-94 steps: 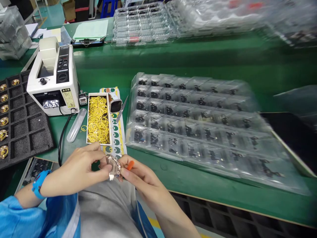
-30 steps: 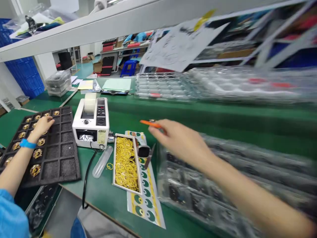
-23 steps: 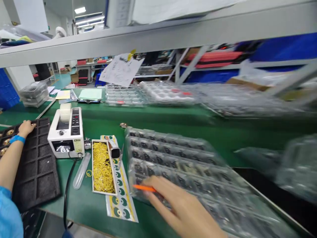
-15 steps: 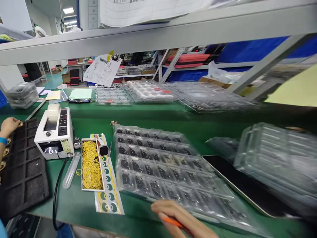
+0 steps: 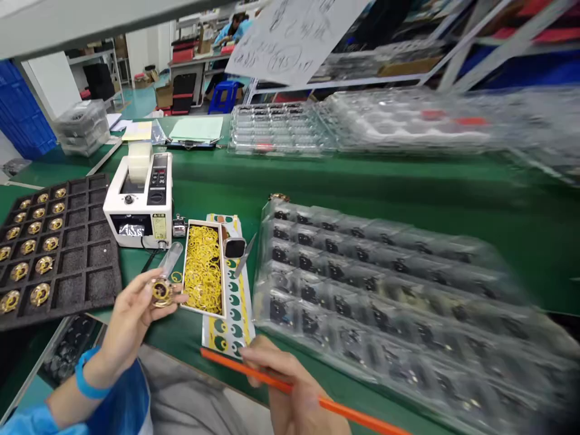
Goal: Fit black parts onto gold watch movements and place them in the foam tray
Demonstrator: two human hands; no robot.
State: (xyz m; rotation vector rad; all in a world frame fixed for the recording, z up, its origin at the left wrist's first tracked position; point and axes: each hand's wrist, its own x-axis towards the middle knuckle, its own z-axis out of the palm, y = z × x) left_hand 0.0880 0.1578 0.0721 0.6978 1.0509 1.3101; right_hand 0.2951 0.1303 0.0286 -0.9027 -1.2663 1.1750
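Note:
My left hand (image 5: 131, 314), with a blue band at the wrist, holds a round gold part (image 5: 162, 292) between thumb and fingers. An orange stick (image 5: 272, 379) is gripped in my right hand (image 5: 290, 380), its tip pointing left. A white box of yellow rings (image 5: 202, 269) lies just right of the gold part, on a strip of stickers (image 5: 229, 338). At the left, a black compartment tray (image 5: 97, 257) has round gold parts in many of its pockets. The large clear tray (image 5: 362, 302) of small dark parts spreads over the right side, blurred.
A white tape dispenser (image 5: 138, 199) stands between the black tray and the ring box. A smartwatch (image 5: 234, 248) lies beside the box. Clear trays (image 5: 281, 127) line the back ledge. A person in blue (image 5: 235, 27) sits far behind.
My left hand has come from the black tray to beside the ring box, now with a gold part. The orange stick shows at greater length in my right hand. The view has turned left.

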